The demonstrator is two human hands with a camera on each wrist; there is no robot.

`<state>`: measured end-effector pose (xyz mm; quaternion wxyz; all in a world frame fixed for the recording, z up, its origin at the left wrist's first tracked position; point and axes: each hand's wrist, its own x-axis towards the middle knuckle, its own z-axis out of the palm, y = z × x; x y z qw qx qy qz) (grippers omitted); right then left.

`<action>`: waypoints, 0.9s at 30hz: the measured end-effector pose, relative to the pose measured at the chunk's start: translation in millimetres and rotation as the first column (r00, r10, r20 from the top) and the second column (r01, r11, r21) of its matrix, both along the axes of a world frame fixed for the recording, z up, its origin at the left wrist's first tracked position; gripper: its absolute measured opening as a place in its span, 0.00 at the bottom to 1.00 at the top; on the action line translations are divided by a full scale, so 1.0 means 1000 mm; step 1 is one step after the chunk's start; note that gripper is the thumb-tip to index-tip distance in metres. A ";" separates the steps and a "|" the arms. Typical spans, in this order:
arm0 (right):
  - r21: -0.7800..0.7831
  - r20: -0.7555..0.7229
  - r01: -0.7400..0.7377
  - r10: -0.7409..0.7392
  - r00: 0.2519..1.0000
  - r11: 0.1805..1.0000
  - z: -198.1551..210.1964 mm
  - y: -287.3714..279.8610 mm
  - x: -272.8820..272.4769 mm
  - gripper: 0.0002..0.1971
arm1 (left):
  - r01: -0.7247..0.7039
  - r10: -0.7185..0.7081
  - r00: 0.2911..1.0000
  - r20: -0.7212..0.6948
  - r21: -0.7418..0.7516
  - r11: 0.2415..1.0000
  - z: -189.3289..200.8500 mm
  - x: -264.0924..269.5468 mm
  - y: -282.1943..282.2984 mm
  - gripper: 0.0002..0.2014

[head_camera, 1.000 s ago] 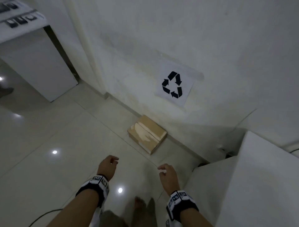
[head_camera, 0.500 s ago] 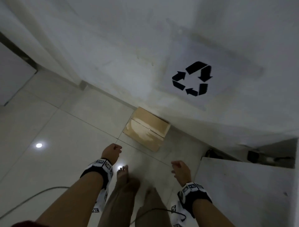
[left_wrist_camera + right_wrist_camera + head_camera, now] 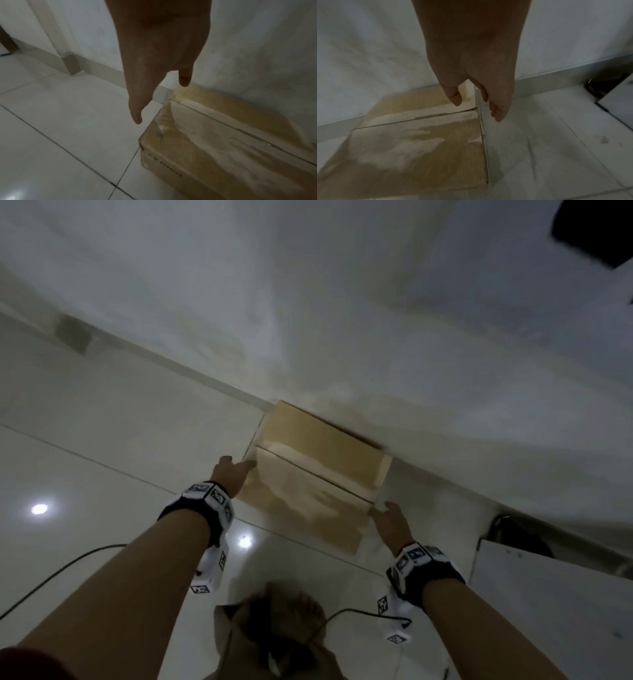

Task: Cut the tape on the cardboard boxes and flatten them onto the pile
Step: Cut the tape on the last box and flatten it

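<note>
- Head view: tiled floor (image 3: 120,446) under everything, white wall (image 3: 308,302) along its far edge.
- Cardboard box (image 3: 315,470) flat on the floor, back side tight against the wall; likely parked there to keep it out of the way. Flaps closed, seam running across the top, pale glossy tape over it, apparently uncut.
- Left hand (image 3: 230,474) out at the box's left end, fingers straight and spread, holding nothing; fingertips just beside the top left corner, contact not clear.
- Right hand (image 3: 390,520) at the box's right end, fingers relaxed and apart, empty; in the right wrist view, thumb over the top, fingers down beside the right side.
- Probably bracketing both ends for a lift clear of the wall before any cutting.
- No cutting tool visible.
</note>
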<state>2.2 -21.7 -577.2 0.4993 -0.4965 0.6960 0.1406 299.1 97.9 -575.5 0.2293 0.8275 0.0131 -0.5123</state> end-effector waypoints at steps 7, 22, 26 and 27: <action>0.136 0.129 0.319 -0.336 0.933 0.938 -0.057 0.007 0.003 0.26 | 0.075 -0.079 0.993 -0.086 -0.053 0.996 -0.071 -0.003 0.000 0.51; -0.107 0.162 0.318 -0.299 0.940 0.942 0.270 0.075 -0.093 0.21 | -0.058 0.054 0.998 -0.036 -0.148 0.987 0.271 -0.103 0.083 0.18; -0.129 0.193 0.345 -0.318 0.928 0.930 0.365 0.086 -0.111 0.19 | -0.050 0.055 0.998 0.016 -0.230 0.972 0.366 -0.117 0.086 0.19; -0.136 0.207 0.358 -0.327 0.922 0.924 0.386 0.089 -0.115 0.19 | -0.035 0.042 0.999 0.020 -0.260 0.965 0.389 -0.120 0.084 0.20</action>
